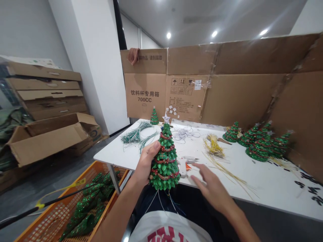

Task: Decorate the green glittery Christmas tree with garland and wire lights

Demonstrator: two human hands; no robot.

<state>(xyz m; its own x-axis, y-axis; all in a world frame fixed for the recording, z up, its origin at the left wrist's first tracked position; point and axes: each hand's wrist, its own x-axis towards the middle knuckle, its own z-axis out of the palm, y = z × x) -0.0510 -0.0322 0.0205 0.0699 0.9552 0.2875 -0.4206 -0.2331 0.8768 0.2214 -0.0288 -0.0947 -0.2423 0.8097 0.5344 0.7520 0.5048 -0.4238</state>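
My left hand (pixel 145 161) grips the left side of a small green Christmas tree (pixel 165 163), held upright before me at the table's front edge. Red garlands wind round the tree and a pale star (pixel 166 118) tops it. Thin wires (pixel 171 201) hang from its base. To the right of the tree, my right hand (pixel 210 185) is empty with fingers apart. Close to those fingers, on the table, lies a white glue gun (pixel 183 167) with an orange trigger, partly hidden by the tree. A pointed tool (pixel 190 159) rests just behind it.
Green wires (pixel 137 134) and yellow strands (pixel 214 148) lie on the white table (pixel 111 151). Several finished trees (pixel 261 144) stand at the right, one small tree (pixel 154 116) at the back. An orange crate (pixel 50 218) holds green trees at lower left. Cardboard walls (pixel 242 97) enclose the back.
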